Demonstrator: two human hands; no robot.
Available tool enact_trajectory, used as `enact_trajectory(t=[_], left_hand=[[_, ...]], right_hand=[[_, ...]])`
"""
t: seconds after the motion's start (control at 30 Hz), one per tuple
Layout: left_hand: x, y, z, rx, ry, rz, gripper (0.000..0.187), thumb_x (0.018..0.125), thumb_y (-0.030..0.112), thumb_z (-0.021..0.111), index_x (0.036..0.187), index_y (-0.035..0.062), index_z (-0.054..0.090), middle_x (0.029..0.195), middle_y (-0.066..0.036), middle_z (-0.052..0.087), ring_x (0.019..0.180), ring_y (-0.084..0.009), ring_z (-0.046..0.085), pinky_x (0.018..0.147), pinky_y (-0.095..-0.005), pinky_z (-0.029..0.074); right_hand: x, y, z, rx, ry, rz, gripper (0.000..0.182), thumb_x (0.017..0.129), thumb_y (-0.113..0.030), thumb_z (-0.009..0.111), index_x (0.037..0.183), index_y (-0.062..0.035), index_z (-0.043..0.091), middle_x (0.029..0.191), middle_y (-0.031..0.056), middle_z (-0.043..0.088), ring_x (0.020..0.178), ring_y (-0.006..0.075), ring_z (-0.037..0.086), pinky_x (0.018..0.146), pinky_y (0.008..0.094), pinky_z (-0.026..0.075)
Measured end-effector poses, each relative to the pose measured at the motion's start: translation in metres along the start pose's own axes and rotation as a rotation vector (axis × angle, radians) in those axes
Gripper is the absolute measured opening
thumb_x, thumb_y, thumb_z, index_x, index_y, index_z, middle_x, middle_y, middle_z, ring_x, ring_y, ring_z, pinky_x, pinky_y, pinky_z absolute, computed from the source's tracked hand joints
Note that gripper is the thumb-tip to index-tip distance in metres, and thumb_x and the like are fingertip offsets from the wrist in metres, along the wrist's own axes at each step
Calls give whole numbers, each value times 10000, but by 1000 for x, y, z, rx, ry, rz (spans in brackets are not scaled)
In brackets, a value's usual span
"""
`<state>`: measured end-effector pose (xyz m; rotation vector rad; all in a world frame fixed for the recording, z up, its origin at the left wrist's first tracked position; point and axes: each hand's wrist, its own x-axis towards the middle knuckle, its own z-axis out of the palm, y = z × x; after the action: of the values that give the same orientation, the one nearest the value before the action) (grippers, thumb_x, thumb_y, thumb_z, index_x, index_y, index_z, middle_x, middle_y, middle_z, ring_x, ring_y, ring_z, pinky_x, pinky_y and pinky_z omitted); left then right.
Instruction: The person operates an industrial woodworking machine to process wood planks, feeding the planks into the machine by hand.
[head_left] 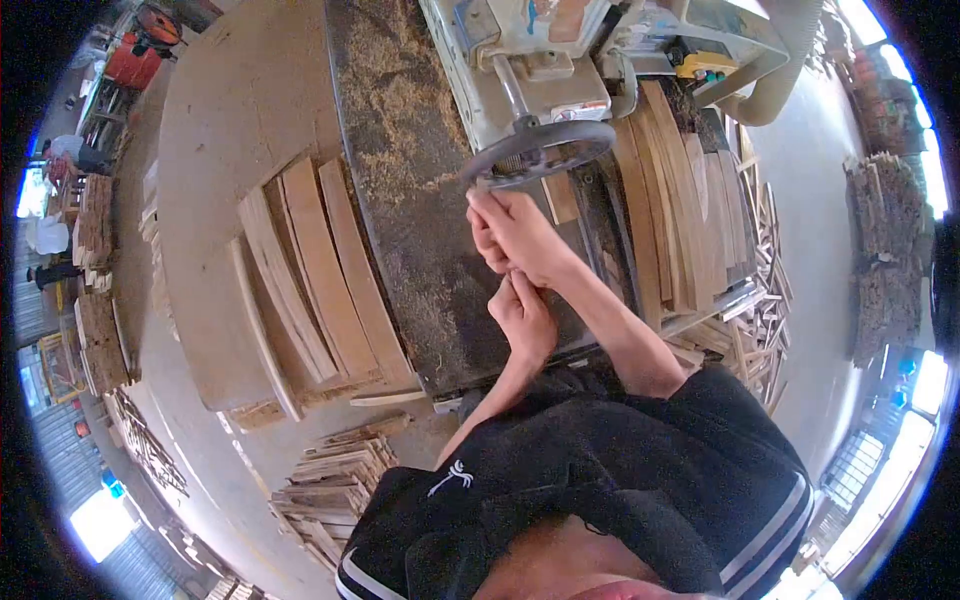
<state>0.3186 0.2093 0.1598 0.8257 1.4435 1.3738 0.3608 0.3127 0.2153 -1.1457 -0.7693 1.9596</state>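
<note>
Both my hands are over the dark machine bed, in front of a grey handwheel. My right hand is closed, its thumb and curled fingers right at the lower left of the wheel's rim. Just below it my left hand is also closed, with its thumb against the heel of the right hand. What either hand holds, if anything, I cannot tell. The wheel's shaft runs back into the machine housing. A small pale wood block lies right of my right hand.
Boards lie on the brown side table at left. More planks lie right of the machine. Sawdust coats the bed's far part. Wood stacks stand on the floor. A person is far left.
</note>
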Motion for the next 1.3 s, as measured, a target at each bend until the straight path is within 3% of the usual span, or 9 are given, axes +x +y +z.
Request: enact_trajectory(t=[0.1, 0.13, 0.2, 0.4, 0.67, 0.8, 0.97, 1.17, 1.3], left_hand=[[-6, 34, 24, 237, -137, 160, 446, 1115, 225, 422, 798, -61, 550, 623, -118, 548, 569, -149, 460, 554, -360, 398], [-6, 47, 38, 202, -208, 178, 402, 1087, 189, 438, 804, -61, 577, 746, -299, 585, 641, -439, 627, 575, -451, 458], [-7, 40, 61, 246, -259, 174, 424, 1083, 203, 453, 776, -64, 572, 719, -305, 578, 651, -463, 629, 563, -475, 452], [-2, -11, 86, 165, -327, 163, 452, 1096, 214, 424, 776, -82, 543, 642, -262, 571, 541, -395, 562, 553, -470, 425], [13, -88, 33, 59, -193, -205, 551, 1123, 341, 423, 694, 16, 542, 532, 1, 485, 492, -70, 461, 459, -304, 374], [6, -60, 14, -63, 126, -53, 471, 1115, 277, 444, 765, -12, 568, 581, -5, 517, 535, -68, 459, 487, -292, 367], [-4, 24, 25, 177, -156, 196, 392, 1109, 194, 434, 850, -48, 602, 659, -77, 592, 609, -91, 500, 535, -331, 409], [-2, 0, 89, 245, -342, 165, 427, 1095, 200, 425, 798, -77, 557, 680, -290, 572, 576, -438, 559, 571, -448, 453], [10, -87, 79, 189, -267, 14, 501, 1104, 272, 434, 716, -29, 537, 554, -125, 520, 473, -226, 509, 492, -400, 391]], right_hand=[[-31, -41, -18, 17, 69, -72, 402, 1099, -404, 494, 834, -102, 501, 618, -53, 429, 470, 43, 328, 409, 227, 241], [-41, -48, -29, -2, 163, -123, 397, 1097, -393, 500, 831, -99, 522, 613, -50, 448, 465, 44, 349, 406, 233, 255], [-44, -52, -59, 134, 112, -94, 394, 1092, -402, 514, 828, -110, 524, 619, -79, 413, 471, 23, 323, 414, 215, 245], [-39, -37, -91, 26, 317, -144, 395, 1069, -435, 557, 826, -126, 519, 631, -91, 387, 486, 14, 330, 418, 199, 246], [36, 57, -89, 28, 377, 91, 367, 1077, -377, 528, 827, -111, 501, 598, -47, 416, 463, 62, 368, 394, 252, 269], [34, 38, -27, -37, 197, 149, 375, 1074, -383, 542, 832, -97, 511, 589, -39, 427, 450, 68, 365, 388, 258, 267], [-29, -34, -21, 84, 153, -118, 422, 1089, -397, 517, 783, -107, 520, 592, -25, 462, 445, 63, 379, 396, 242, 265], [-33, -35, -111, 125, 165, -125, 399, 1094, -409, 505, 826, -113, 507, 596, -59, 425, 447, 43, 350, 399, 233, 240], [5, 25, -119, 62, 424, -66, 383, 1079, -403, 533, 823, -121, 491, 593, -49, 432, 440, 49, 351, 394, 235, 240]])
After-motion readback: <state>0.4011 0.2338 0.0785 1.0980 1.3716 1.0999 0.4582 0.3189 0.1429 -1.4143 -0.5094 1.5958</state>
